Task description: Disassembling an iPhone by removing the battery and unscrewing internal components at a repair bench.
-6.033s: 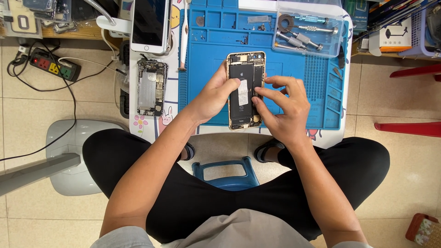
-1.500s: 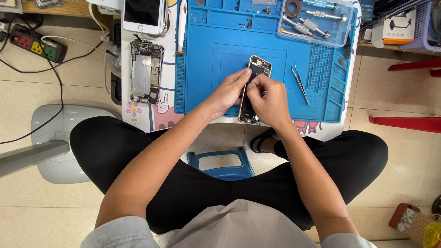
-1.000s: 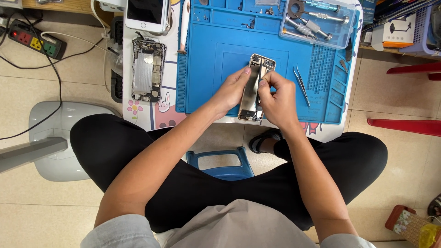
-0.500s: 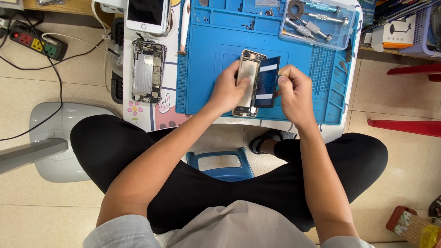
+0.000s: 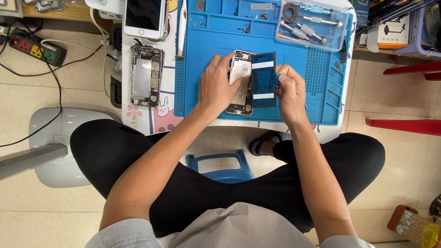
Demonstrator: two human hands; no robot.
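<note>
Lifted clear of the frame since half a second ago, the dark phone battery (image 5: 263, 79) is now swinging further out to the right, standing beside the opened phone housing (image 5: 240, 82) rather than over it. Fingertips of the right hand (image 5: 289, 92) are pinching the battery's right edge, and a small teal tool seems to be tucked in that same grip, though it is too small to make out properly. The left hand (image 5: 217, 87) is pressing down on the housing's left side, fingers curled over its edge, hiding most of that half. Both are sitting on the blue repair mat (image 5: 202, 55), which is covering a small white table (image 5: 151, 120). Further out, a clear tray of screwdrivers (image 5: 310, 25) is resting at the mat's top right, partly cut off by the frame; a second gutted phone (image 5: 146, 76) and a white phone (image 5: 143, 17) are lying left of the mat. A power strip (image 5: 34, 46) is trailing cables across the tiled floor (image 5: 404, 98), and a blue stool (image 5: 220, 163) is peeking out between the person's knees.
</note>
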